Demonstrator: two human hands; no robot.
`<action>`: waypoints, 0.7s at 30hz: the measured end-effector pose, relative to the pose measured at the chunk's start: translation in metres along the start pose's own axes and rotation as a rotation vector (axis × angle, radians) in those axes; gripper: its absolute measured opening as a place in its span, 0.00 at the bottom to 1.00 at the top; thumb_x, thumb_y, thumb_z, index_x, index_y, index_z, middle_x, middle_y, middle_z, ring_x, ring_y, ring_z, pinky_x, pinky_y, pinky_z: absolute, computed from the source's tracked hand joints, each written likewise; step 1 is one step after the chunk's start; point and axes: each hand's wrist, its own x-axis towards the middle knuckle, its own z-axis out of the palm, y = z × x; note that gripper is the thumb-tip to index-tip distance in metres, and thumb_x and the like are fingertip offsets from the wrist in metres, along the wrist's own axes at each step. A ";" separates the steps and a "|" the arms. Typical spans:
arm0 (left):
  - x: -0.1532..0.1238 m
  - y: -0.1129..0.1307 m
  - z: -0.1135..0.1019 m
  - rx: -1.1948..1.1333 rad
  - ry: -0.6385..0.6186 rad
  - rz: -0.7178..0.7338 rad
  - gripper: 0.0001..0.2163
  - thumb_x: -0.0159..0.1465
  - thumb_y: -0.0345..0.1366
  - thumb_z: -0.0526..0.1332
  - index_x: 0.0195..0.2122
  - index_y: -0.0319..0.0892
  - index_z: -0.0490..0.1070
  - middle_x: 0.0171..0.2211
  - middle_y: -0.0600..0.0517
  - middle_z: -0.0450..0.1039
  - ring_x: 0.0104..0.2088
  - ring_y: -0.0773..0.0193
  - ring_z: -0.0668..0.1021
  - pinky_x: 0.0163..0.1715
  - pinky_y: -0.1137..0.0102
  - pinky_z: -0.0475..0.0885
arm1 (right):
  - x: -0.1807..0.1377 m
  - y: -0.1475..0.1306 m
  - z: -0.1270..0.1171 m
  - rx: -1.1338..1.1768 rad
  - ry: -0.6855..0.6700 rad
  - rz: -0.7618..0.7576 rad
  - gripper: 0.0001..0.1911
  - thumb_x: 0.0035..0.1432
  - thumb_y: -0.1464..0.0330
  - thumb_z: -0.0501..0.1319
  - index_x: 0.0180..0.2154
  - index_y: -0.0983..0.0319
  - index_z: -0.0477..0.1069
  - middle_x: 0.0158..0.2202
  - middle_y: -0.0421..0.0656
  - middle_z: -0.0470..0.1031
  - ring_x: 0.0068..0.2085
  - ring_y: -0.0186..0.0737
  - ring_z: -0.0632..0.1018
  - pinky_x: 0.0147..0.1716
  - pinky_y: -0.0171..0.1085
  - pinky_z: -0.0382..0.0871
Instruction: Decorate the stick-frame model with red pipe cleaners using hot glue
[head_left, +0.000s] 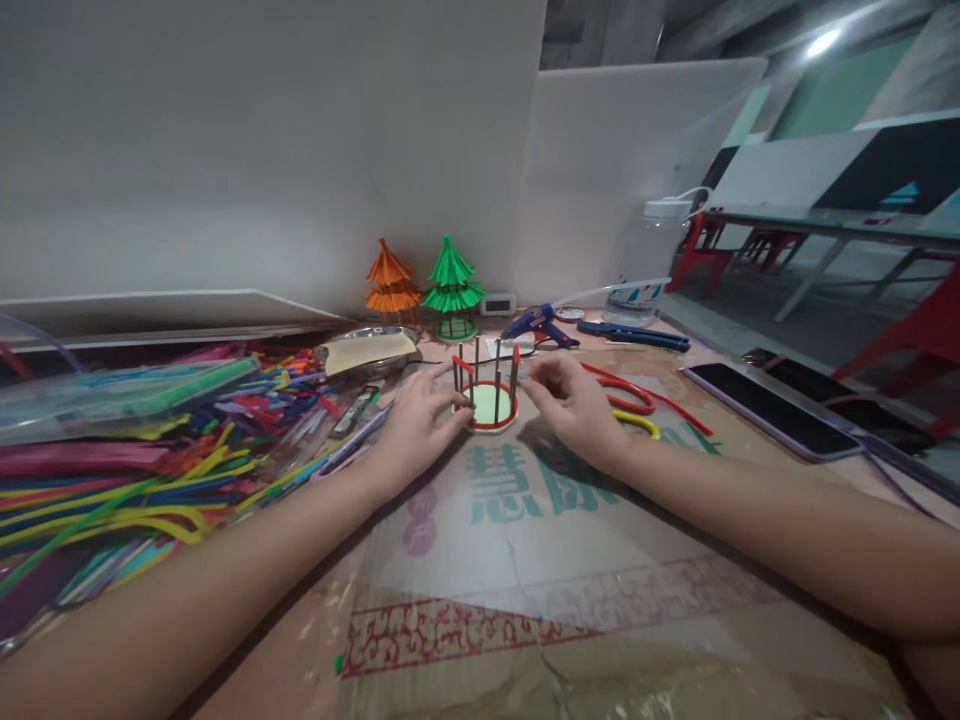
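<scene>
- Centrally, just above the frame's middle, a small round frame [486, 398] stands on the cardboard sheet [525, 560]: a pale green disc ringed in red, with thin dark posts rising upright from its rim, so its long axis runs vertically.
- The left hand [416, 425] rests on the cardboard with fingertips touching the frame's left side, fingers loosely curled and not clamped.
- The right hand [574, 405] touches the frame's right side; its fingers are bent together near a post, but whether they pinch it cannot be told.
- The cardboard is brown and glossy, printed with large green characters and a red ornamental band; the characters cannot be read.
- An orange paper pagoda [390, 283] and a green paper pagoda [452, 285], both pleated and tiered, stand behind.
- Colourful strips [142, 470] lie heaped at left; a blue glue gun [538, 325] and two phones [765, 408] lie at right.
</scene>
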 end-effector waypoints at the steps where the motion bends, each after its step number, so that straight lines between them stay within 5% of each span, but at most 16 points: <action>1: 0.000 0.000 0.000 -0.001 0.000 0.002 0.08 0.67 0.38 0.60 0.40 0.43 0.78 0.61 0.43 0.66 0.61 0.48 0.68 0.59 0.44 0.65 | -0.002 -0.003 -0.001 -0.022 -0.028 -0.039 0.11 0.65 0.65 0.57 0.48 0.60 0.67 0.30 0.38 0.68 0.30 0.36 0.70 0.31 0.35 0.64; 5: -0.001 0.000 0.000 -0.011 -0.004 0.009 0.08 0.67 0.38 0.61 0.40 0.43 0.78 0.62 0.43 0.65 0.62 0.48 0.67 0.60 0.45 0.64 | -0.006 -0.008 -0.002 -0.130 -0.150 -0.089 0.22 0.67 0.68 0.55 0.61 0.59 0.63 0.28 0.37 0.70 0.27 0.35 0.69 0.31 0.35 0.63; 21: 0.000 0.002 0.001 -0.015 -0.030 -0.004 0.08 0.67 0.38 0.61 0.39 0.42 0.79 0.61 0.41 0.66 0.62 0.48 0.68 0.61 0.49 0.63 | -0.005 -0.004 0.000 -0.186 -0.199 -0.094 0.24 0.65 0.70 0.55 0.62 0.61 0.65 0.28 0.37 0.71 0.27 0.33 0.68 0.31 0.34 0.62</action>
